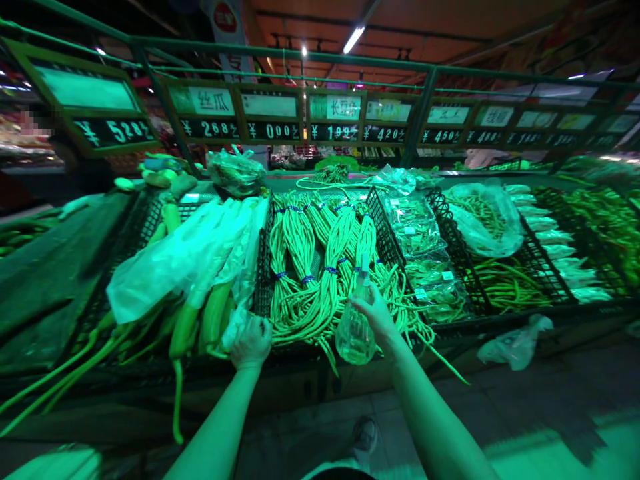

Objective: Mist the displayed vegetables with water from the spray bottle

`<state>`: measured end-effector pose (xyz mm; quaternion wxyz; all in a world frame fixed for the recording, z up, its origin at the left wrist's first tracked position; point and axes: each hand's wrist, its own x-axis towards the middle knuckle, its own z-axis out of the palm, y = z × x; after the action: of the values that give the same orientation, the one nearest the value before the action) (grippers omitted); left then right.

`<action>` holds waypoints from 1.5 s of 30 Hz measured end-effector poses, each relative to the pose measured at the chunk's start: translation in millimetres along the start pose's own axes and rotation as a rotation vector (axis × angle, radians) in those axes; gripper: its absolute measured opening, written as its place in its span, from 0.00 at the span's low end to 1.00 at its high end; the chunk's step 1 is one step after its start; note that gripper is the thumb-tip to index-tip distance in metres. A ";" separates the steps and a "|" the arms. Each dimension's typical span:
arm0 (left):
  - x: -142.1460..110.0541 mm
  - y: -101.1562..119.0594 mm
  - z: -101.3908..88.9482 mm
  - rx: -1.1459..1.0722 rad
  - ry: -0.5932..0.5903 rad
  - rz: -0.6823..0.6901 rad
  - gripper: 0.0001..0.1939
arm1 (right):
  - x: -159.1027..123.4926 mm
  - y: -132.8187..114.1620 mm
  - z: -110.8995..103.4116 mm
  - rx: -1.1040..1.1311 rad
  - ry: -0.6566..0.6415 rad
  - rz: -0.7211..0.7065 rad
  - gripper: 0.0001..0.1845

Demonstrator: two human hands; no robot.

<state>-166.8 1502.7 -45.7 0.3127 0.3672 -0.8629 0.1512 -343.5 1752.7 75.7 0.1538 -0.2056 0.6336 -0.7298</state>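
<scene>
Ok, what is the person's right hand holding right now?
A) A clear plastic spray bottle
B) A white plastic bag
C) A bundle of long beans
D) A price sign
A. The right hand is closed around the upper part of the clear plastic spray bottle, which hangs in front of the bundled long beans.

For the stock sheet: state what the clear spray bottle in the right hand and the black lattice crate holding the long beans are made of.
The clear spray bottle, held in the right hand, looks like glossy, thin plastic, with liquid showing through; glass isn't ruled out. The black lattice crate looks like matte moulded plastic, given its even grid, though coated wire is possible.
</scene>
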 end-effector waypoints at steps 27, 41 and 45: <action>2.3 1.2 -4.1 -0.018 -0.024 0.003 0.16 | 21.8 27.2 12.1 -0.423 0.110 -0.097 0.24; 2.3 6.1 -8.8 -0.080 -0.137 -0.088 0.16 | 29.6 33.0 10.1 -0.450 0.133 -0.075 0.22; 2.4 7.4 -10.5 -0.082 -0.158 -0.096 0.16 | 29.3 33.8 9.5 -0.454 0.130 -0.077 0.22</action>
<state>-169.0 1511.6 -36.5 0.2653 0.4058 -0.8717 0.0713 -365.5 1725.2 46.4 0.0344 -0.2116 0.7816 -0.5858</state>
